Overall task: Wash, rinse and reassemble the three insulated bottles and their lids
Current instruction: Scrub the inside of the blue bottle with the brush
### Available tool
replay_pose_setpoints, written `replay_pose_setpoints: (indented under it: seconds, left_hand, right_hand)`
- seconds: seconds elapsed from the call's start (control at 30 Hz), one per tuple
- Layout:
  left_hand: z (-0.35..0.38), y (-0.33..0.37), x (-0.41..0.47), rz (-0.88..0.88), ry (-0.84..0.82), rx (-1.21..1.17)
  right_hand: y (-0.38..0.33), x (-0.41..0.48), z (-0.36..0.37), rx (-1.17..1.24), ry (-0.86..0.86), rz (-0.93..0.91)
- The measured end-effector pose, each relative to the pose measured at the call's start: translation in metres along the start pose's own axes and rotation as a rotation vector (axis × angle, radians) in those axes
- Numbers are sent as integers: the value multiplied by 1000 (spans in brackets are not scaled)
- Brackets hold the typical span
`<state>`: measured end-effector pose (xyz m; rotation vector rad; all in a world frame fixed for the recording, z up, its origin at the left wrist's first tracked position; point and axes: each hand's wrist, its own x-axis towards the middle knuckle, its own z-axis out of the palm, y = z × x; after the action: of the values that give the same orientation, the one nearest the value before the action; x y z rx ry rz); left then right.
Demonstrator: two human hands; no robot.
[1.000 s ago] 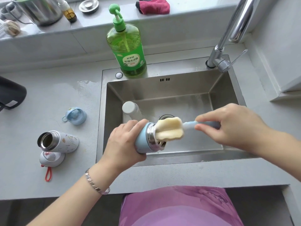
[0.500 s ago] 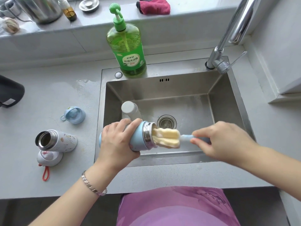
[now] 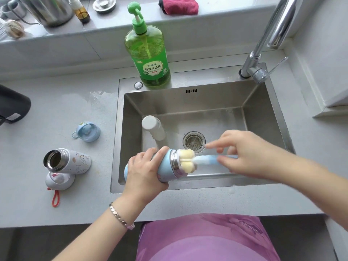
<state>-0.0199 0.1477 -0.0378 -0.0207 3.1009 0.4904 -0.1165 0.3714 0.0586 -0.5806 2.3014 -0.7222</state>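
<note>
**Progress.** Washing is judged to be at an early stage. The blue bottle [image 3: 165, 167] is open and is being scrubbed with the brush [image 3: 186, 161]. The sponge head is seated at the bottle's steel mouth, partly inside. The printed bottle [image 3: 75, 162] lies open on its side on the surface [image 3: 56, 110], left of the sink [image 3: 188, 84]. The white lid [image 3: 59, 180] is touching it on the near side, and the blue lid [image 3: 87, 131] lies farther back, apart. The white bottle [image 3: 154, 129] leans inside the sink at the left; whether it is capped cannot be told. No water is seen running. Rinsing and reassembly are judged to remain for all three bottles.

**Position.** The blue bottle is held level over the near edge of the sink, mouth to the right. The left hand [image 3: 145, 171] is wrapped around its body. The right hand [image 3: 244, 153] pinches the brush handle just right of the mouth, index finger extended; this grip is blurred.
</note>
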Motion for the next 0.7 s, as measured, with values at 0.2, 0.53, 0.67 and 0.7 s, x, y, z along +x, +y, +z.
replay_pose_setpoints:
  seconds: [0.2, 0.53, 0.67, 0.7]
  left_hand:
    - [6, 3, -6, -50, 45, -117]
    - [10, 22, -4, -17, 178, -334]
    - [11, 26, -2, 15, 215, -444]
    - [12, 24, -2, -7, 225, -472]
  right_hand:
    - [16, 0, -23, 942, 137, 78]
    - [-18, 3, 45, 1175, 362, 99]
    - [-26, -5, 50, 811, 380, -38]
    - [-24, -6, 41, 834, 444, -53]
